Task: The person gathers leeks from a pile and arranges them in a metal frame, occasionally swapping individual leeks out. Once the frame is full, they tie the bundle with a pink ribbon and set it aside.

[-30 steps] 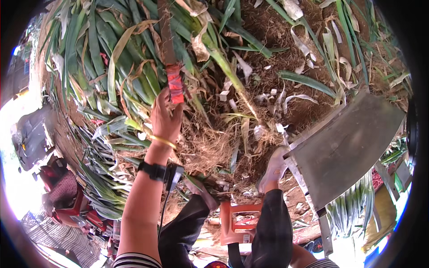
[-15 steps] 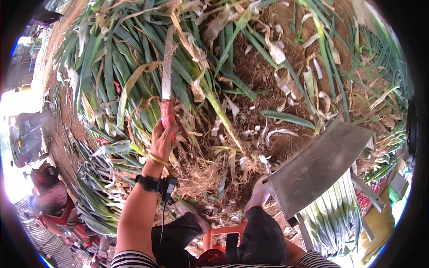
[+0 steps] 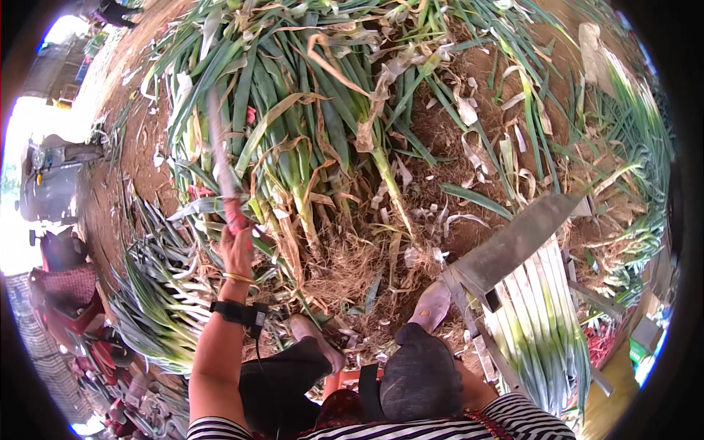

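My left hand (image 3: 237,251) is closed around the red handle (image 3: 235,216) of a long knife. Its pale blade (image 3: 218,150) is blurred by motion and points away from me, over the left side of a big heap of leeks (image 3: 275,117). A yellow bangle and a dark strap circle the left wrist. Roots and dry outer leaves (image 3: 341,271) lie at the heap's near edge, to the right of that hand. Only my right forearm (image 3: 477,381) shows beside the right knee; the hand itself is hidden.
A tilted grey metal plate (image 3: 506,246) on a frame stands at right, beside trimmed leeks (image 3: 532,315) laid in a row. More leeks (image 3: 158,315) lie at left. Peeled scraps litter the soil, and a red vehicle (image 3: 73,308) stands far left.
My left hand has moved left and nearer, taking the knife off the middle of the heap. The whole view has shifted, and the metal plate appears narrower.
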{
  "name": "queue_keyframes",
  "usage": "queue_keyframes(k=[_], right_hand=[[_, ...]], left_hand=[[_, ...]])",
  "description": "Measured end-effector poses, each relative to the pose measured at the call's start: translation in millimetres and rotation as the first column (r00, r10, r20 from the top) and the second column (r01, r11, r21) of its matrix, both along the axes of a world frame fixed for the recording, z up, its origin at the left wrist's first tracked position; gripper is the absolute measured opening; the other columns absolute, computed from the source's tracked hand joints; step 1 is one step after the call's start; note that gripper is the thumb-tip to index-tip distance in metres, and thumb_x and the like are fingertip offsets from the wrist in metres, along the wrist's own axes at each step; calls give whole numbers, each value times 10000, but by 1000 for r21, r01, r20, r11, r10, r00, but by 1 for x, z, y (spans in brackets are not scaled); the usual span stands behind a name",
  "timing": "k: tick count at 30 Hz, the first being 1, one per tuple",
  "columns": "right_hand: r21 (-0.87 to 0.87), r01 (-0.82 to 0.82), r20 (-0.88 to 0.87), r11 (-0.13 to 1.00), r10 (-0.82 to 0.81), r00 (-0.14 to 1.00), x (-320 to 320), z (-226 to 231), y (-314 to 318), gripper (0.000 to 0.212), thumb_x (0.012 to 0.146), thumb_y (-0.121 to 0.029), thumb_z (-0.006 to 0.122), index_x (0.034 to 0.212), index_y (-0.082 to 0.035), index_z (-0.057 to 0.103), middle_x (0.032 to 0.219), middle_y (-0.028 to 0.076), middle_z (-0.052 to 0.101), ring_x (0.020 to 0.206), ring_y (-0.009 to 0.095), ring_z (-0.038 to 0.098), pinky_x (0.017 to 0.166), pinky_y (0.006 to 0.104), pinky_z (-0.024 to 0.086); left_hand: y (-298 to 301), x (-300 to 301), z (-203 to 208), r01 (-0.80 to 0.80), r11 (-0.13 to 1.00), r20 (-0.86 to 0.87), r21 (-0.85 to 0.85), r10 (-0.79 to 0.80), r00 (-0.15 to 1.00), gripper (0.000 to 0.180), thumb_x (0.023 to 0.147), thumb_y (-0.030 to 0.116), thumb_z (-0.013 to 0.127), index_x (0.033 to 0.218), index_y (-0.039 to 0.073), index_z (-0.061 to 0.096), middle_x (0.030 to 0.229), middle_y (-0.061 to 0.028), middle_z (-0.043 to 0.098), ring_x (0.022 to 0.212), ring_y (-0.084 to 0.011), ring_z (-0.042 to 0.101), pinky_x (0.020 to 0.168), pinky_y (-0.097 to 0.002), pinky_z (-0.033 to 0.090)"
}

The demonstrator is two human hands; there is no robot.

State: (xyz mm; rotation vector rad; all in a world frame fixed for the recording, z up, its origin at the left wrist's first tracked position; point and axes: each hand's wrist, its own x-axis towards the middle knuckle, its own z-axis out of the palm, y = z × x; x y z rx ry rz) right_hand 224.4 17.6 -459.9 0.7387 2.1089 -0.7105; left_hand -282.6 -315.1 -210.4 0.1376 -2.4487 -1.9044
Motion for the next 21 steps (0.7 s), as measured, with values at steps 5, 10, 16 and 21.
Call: queue_keyframes(k=[5,10,16,21], right_hand=[[-28,140,-16,990,-140,990,-161,130,-12,428,860,-420,510,983,-23,613,849,243,630,842,402,611,728,472,479],[-273,120,-500,954,-247,830,-275,192,-23,284,846,-148,560,1118,-67,555,1033,177,610,973,350,582,848,414,465],[245,192,-717,950,44,696,-366,161,-39,562,840,-143,593,1339,-86,341,1266,188,481,1116,334,500,905,393,430],[-231,119,-310,966,-189,932,-361,147,-37,424,896,-297,535,1199,-26,416,870,168,610,716,281,607,614,393,496]], left_hand=[[-104,-3,-24,-12,890,362,-456,197,911,338,752,250,663,983,48,521,755,-72,564,590,-154,552,509,-282,445],[-118,-10,-60,-1,460,175,-888,341,924,629,708,286,724,1241,57,481,1238,-215,486,1147,-351,443,975,-457,343],[-51,-28,-21,80,915,68,-395,-58,996,483,762,79,681,1211,34,510,1118,-101,535,1018,-201,526,865,-338,442],[7,-9,24,148,989,323,-31,-130,937,418,794,82,642,1186,17,512,1108,-114,560,916,-202,591,760,-294,504]])
